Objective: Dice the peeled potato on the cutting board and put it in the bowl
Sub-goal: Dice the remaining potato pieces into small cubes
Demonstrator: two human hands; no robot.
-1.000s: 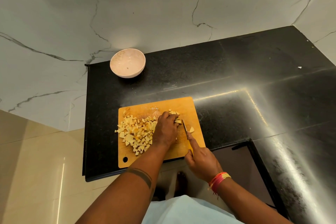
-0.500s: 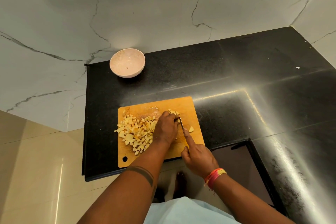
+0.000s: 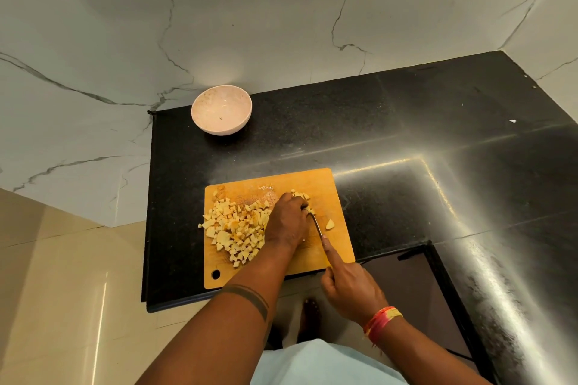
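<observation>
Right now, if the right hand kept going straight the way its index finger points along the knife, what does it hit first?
Probably the left hand. The right hand points up the knife toward the left hand's fingertips, which hold down the last potato pieces on the cutting board. Depth is unclear, so it might just graze them.

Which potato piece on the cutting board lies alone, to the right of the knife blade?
The single wedge-shaped potato piece, apart on bare cutting board right of the knife blade. The other pieces lie in the pile or by the left hand.

No legible text anywhere (no labels)
</observation>
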